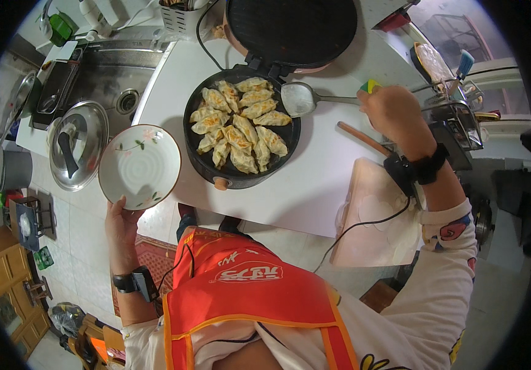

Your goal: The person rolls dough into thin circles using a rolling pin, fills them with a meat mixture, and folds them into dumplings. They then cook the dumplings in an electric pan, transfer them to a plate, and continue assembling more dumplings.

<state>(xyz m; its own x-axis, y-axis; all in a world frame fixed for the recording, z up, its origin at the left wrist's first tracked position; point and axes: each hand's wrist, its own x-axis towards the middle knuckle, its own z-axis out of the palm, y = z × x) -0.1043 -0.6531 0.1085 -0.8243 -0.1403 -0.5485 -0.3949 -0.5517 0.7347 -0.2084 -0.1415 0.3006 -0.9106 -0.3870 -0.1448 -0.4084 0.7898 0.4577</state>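
Note:
My left hand (124,222) grips the near rim of a white plate (138,166) with a floral pattern and a brown edge; nothing lies on it. On the right, my right hand (395,115) is closed around the handle of a metal spatula (298,99). The spatula's blade is over the right rim of a round electric griddle (221,173). Several browned dumplings (241,138) fill most of the griddle's dark pan. The griddle's lid (293,27) stands raised behind it on a hinge.
A steel pot lid (79,145) with a black handle is left of the plate, near the stainless sink (108,69). At right are a wooden stick-like handle (362,137), a pale board (376,217) and a wire rack (455,111). A utensil basket (182,21) stands at the back.

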